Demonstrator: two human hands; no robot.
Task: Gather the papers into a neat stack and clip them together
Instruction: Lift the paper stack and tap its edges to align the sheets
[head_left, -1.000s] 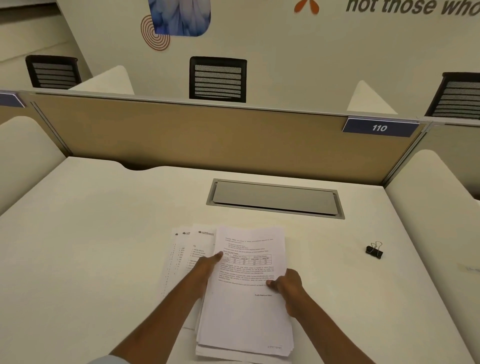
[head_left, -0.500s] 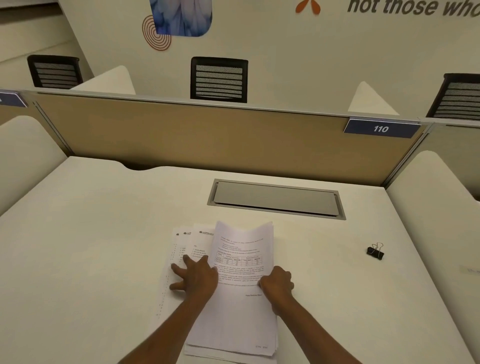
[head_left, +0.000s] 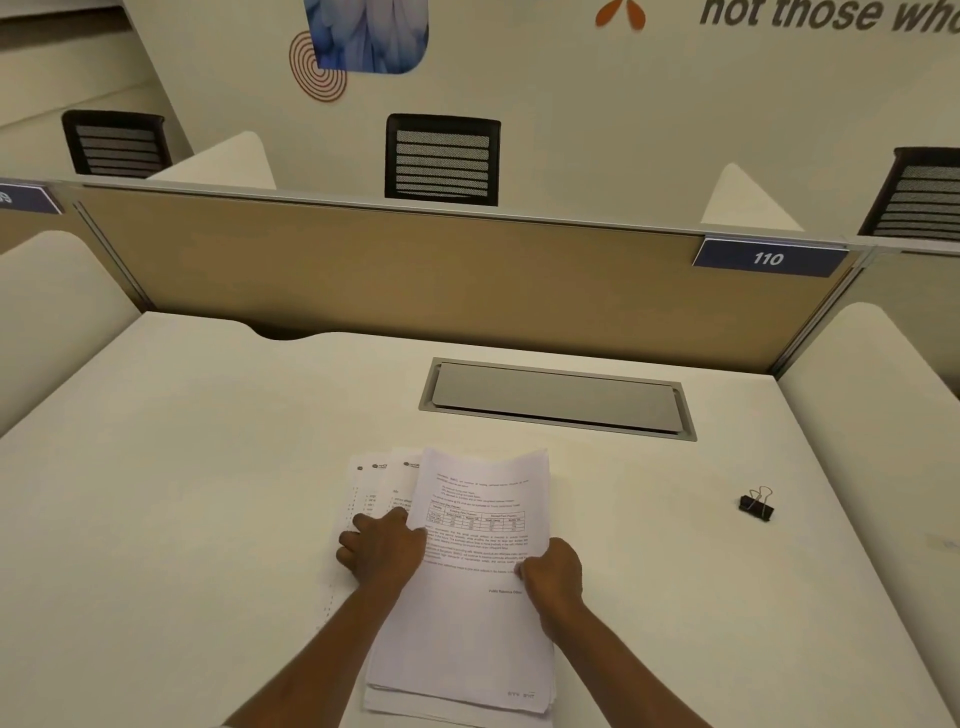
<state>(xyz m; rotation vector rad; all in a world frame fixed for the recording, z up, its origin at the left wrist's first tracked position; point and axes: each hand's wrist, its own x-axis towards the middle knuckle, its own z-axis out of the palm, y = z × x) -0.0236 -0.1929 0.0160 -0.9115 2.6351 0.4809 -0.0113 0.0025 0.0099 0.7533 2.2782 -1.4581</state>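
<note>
Papers on worktop, near edge, fanned leftward. Left hand presses the fan; right hand pinches the right margin. Risk: uneven push buckles sheets. Binder clip sits well apart, toward the right edge.

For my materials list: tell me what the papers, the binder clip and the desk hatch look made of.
Papers: thin matte white office paper, printed; the top sheet's far edge buckles. Binder clip: black body, pale wire handles, probably painted steel. Desk hatch: grey with soft sheen, likely metal, possibly coated plastic.
</note>
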